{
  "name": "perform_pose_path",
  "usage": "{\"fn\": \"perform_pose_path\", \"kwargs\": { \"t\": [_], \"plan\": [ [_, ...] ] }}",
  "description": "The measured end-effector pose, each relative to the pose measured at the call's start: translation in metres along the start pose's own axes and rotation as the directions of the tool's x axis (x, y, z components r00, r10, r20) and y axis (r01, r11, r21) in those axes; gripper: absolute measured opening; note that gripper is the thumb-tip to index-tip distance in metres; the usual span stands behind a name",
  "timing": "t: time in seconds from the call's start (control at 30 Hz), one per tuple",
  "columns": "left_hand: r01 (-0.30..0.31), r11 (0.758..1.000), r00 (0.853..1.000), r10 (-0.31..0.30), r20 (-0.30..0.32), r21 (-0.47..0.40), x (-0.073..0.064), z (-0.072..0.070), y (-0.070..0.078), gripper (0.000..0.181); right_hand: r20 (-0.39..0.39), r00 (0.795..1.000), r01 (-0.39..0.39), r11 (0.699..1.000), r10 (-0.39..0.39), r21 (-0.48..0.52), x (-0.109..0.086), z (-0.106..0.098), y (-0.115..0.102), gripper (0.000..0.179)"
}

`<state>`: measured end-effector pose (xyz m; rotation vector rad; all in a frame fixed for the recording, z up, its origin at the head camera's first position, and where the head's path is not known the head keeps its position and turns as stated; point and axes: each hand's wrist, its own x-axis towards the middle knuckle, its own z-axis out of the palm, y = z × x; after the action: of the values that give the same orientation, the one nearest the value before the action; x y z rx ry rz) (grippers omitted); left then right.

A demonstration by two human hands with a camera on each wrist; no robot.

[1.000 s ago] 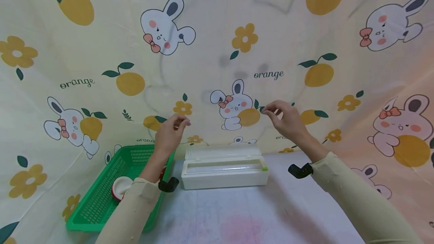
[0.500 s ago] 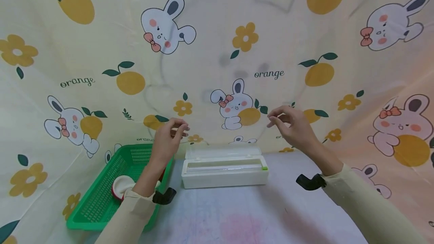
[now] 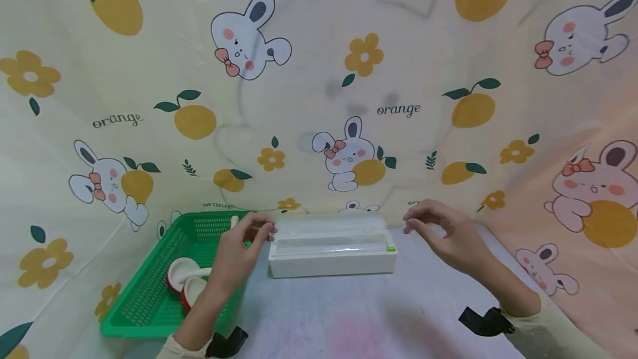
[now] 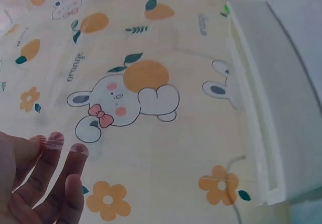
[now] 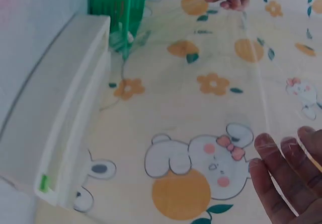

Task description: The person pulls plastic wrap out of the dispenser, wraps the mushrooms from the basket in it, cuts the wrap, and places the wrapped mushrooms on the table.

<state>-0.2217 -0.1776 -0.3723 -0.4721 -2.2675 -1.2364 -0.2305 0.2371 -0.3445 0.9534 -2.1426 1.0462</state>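
A white cling film dispenser box [image 3: 333,266] stands on the table with its lid [image 3: 331,224] raised. My left hand [image 3: 240,254] is at the box's left end and pinches a corner of clear cling film between thumb and fingertips. Off the box's right end, my right hand [image 3: 443,234] pinches the other corner. The cling film [image 5: 259,83] spans between the hands; its edge shows as a faint line in the right wrist view. Wrinkled film clings to the left fingertips [image 4: 53,142]. A small green cutter slider [image 3: 391,248] sits at the box's right end.
A green perforated basket [image 3: 134,328] stands left of the box, partly behind the left arm. Inside are two red-and-white round cups [image 3: 180,271] and a white handle. A patterned cloth [image 3: 299,98] with rabbits and oranges hangs behind the table [image 3: 309,314].
Both hands have come down toward the box's height. The right hand has also moved right, widening the gap between the hands. More of the basket's contents shows now.
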Motion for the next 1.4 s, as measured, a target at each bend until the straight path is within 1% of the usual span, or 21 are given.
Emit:
{"fn": "perform_pose_path", "kwargs": {
  "t": [0.1, 0.2, 0.3, 0.37, 0.43, 0.53, 0.6, 0.67, 0.73, 0.8, 0.83, 0.87, 0.93, 1.03, 1.1, 1.17, 1.2, 1.27, 1.3, 1.33, 1.4],
  "plan": [
    [0.008, 1.000, 1.000, -0.007, 0.028, -0.010, -0.015, 0.001, -0.001, 0.010, 0.043, 0.999, 0.003, 0.999, -0.005, 0.051, -0.017, 0.003, -0.005, 0.040],
    [0.047, 0.999, 0.996, -0.045, 0.077, -0.023, -0.030, 0.002, -0.001, 0.011, 0.108, 0.994, -0.023, 0.995, 0.012, 0.099, -0.035, 0.005, -0.010, 0.040],
    [0.114, 0.993, 0.983, -0.111, 0.147, -0.013, -0.046, 0.003, -0.001, 0.009, 0.170, 0.984, -0.078, 0.988, 0.055, 0.131, -0.053, 0.009, -0.012, 0.036],
    [0.134, 0.991, 0.969, -0.130, 0.208, -0.002, -0.055, 0.002, -0.004, 0.007, 0.201, 0.976, -0.112, 0.983, 0.082, 0.143, -0.066, 0.012, -0.012, 0.034],
    [0.114, 0.993, 0.956, -0.110, 0.272, 0.000, -0.064, 0.002, -0.009, 0.003, 0.227, 0.970, -0.123, 0.976, 0.081, 0.177, -0.078, 0.016, -0.010, 0.033],
    [0.052, 0.998, 0.929, -0.038, 0.367, -0.028, -0.077, 0.000, -0.022, 0.001, 0.254, 0.966, -0.110, 0.965, 0.048, 0.238, -0.096, 0.024, -0.006, 0.034],
    [0.027, 0.999, 0.904, -0.007, 0.428, -0.041, -0.085, 0.001, -0.031, 0.003, 0.274, 0.962, -0.104, 0.953, 0.023, 0.284, -0.107, 0.031, -0.002, 0.035],
    [0.055, 0.998, 0.866, -0.029, 0.498, -0.036, -0.092, 0.004, -0.040, 0.004, 0.309, 0.951, -0.131, 0.941, 0.030, 0.313, -0.118, 0.037, 0.001, 0.033],
    [0.091, 0.996, 0.821, -0.069, 0.566, -0.010, -0.098, 0.009, -0.048, 0.006, 0.344, 0.938, -0.162, 0.932, 0.043, 0.324, -0.128, 0.042, 0.005, 0.030],
    [0.138, 0.990, 0.770, -0.133, 0.625, 0.040, -0.104, 0.016, -0.056, 0.008, 0.395, 0.916, -0.215, 0.921, 0.074, 0.326, -0.138, 0.047, 0.009, 0.024],
    [0.161, 0.985, 0.739, -0.164, 0.653, 0.065, -0.107, 0.019, -0.061, 0.008, 0.410, 0.909, -0.225, 0.917, 0.076, 0.330, -0.144, 0.050, 0.012, 0.023],
    [0.170, 0.982, 0.715, -0.183, 0.675, 0.086, -0.110, 0.022, -0.066, 0.008, 0.425, 0.902, -0.234, 0.914, 0.078, 0.331, -0.149, 0.053, 0.015, 0.021],
    [0.183, 0.976, 0.675, -0.211, 0.707, 0.116, -0.116, 0.027, -0.072, 0.008, 0.466, 0.876, -0.294, 0.902, 0.123, 0.315, -0.160, 0.057, 0.020, 0.014],
    [0.218, 0.965, 0.615, -0.254, 0.746, 0.149, -0.123, 0.036, -0.085, 0.005, 0.475, 0.872, -0.298, 0.900, 0.120, 0.320, -0.176, 0.066, 0.028, 0.015],
    [0.216, 0.964, 0.586, -0.253, 0.770, 0.152, -0.127, 0.043, -0.101, 0.005, 0.475, 0.870, -0.306, 0.898, 0.129, 0.317, -0.185, 0.072, 0.033, 0.016],
    [0.190, 0.971, 0.561, -0.227, 0.796, 0.143, -0.132, 0.053, -0.128, 0.005, 0.444, 0.893, -0.242, 0.913, 0.077, 0.328, -0.194, 0.078, 0.041, 0.023],
    [0.164, 0.978, 0.552, -0.199, 0.810, 0.129, -0.135, 0.059, -0.143, 0.005, 0.435, 0.898, -0.225, 0.916, 0.062, 0.334, -0.198, 0.081, 0.045, 0.023],
    [0.088, 0.990, 0.545, -0.138, 0.827, 0.107, -0.141, 0.069, -0.171, 0.007, 0.411, 0.912, -0.146, 0.933, -0.002, 0.329, -0.205, 0.088, 0.056, 0.028],
    [0.045, 0.994, 0.546, -0.108, 0.831, 0.100, -0.144, 0.074, -0.181, 0.007, 0.400, 0.915, -0.096, 0.941, -0.045, 0.326, -0.208, 0.091, 0.062, 0.029],
    [0.022, 0.996, 0.545, -0.086, 0.834, 0.088, -0.146, 0.078, -0.190, 0.007, 0.384, 0.919, -0.035, 0.948, -0.094, 0.316, -0.210, 0.094, 0.069, 0.031],
    [-0.015, 0.997, 0.541, -0.059, 0.839, 0.080, -0.148, 0.082, -0.198, 0.008, 0.363, 0.915, 0.057, 0.947, -0.176, 0.315, -0.214, 0.099, 0.080, 0.033]
  ]
}}
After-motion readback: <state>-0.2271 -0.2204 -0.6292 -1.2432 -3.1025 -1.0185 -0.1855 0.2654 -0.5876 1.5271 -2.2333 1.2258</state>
